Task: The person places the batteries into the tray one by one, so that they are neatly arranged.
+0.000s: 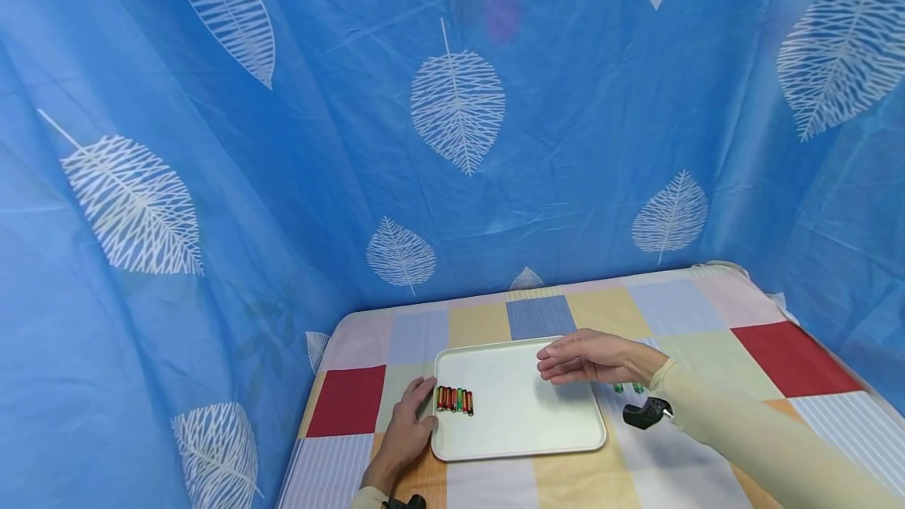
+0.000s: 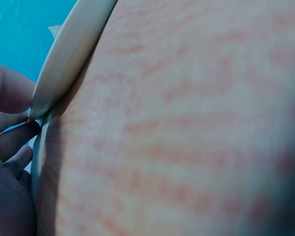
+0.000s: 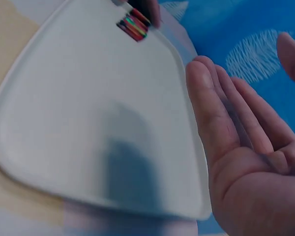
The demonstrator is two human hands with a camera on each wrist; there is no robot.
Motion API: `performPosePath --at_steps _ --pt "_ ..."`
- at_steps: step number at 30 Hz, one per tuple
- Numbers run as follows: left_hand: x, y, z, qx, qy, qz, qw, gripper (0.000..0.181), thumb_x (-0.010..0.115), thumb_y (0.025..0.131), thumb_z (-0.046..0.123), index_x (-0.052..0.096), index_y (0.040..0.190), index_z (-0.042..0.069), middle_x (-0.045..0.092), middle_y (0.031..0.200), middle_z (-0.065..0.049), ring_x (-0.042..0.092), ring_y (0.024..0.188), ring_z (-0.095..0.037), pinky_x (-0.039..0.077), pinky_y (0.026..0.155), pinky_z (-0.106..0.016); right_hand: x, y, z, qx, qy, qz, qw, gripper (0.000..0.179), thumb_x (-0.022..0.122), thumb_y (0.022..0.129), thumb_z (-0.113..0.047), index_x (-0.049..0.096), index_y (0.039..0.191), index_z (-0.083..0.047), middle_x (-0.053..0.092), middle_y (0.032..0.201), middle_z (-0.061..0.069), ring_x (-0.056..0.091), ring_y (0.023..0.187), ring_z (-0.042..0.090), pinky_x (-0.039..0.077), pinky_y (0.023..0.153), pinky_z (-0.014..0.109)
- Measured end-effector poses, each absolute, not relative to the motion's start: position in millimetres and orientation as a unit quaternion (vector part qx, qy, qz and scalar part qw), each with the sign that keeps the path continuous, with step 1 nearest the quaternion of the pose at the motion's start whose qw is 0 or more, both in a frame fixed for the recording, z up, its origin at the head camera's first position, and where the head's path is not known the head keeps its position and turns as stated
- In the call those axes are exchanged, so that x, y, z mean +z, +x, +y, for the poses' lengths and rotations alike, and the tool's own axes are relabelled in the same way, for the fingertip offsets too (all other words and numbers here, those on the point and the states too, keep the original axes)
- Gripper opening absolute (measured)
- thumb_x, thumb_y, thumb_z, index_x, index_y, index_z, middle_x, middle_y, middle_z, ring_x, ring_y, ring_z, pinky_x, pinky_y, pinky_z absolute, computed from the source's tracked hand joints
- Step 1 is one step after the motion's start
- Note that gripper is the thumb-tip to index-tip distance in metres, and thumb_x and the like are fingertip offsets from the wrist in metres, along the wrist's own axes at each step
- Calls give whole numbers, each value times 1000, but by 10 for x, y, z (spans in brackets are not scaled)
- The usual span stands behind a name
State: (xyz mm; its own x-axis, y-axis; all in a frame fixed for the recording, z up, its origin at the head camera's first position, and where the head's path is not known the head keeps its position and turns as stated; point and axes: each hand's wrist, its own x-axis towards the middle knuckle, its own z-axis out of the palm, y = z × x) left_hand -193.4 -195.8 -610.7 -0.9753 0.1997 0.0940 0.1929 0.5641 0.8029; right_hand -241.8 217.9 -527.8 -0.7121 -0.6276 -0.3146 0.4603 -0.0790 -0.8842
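A white rectangular tray (image 1: 519,422) lies on the table. On its left part several small batteries (image 1: 453,400), mostly red and gold with some green, stand out as a side-by-side row. My left hand (image 1: 404,432) rests at the tray's left edge, fingers right at the rim, which the left wrist view shows beside the fingertips (image 2: 20,156). Above the tray's right side hovers my right hand (image 1: 594,357), fingers extended together and holding nothing. Its shadow falls on the tray in the right wrist view. Green batteries (image 1: 628,388) lie right of the tray, partly hidden by my right wrist.
A patchwork-patterned cloth (image 1: 488,485) covers the table. Blue curtains (image 1: 339,140) with white leaf prints hang behind it and at both sides. Dark wrist devices (image 1: 645,413) are worn at both wrists.
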Motion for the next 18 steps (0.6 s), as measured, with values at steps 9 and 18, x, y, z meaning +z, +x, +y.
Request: performPosePath --at_steps 9,18 --pt "-6093 -1928 -1958 454 118 883 -1 71 66 87 -2 56 157 0 42 167 -33 37 155 -59 25 123 -81 -5289 -2396 2853 -737 -101 551 378 51 50 117 -17 48 155 16 72 141 23 72 132 32 53 116 47" --pt "-6091 -1954 -1951 451 118 885 -3 72 66 87 -2 56 158 0 43 167 -33 40 154 -58 27 124 -79 -5299 -2335 3478 -766 -105 490 402 47 34 120 -19 64 149 3 70 146 19 67 141 32 30 126 56"
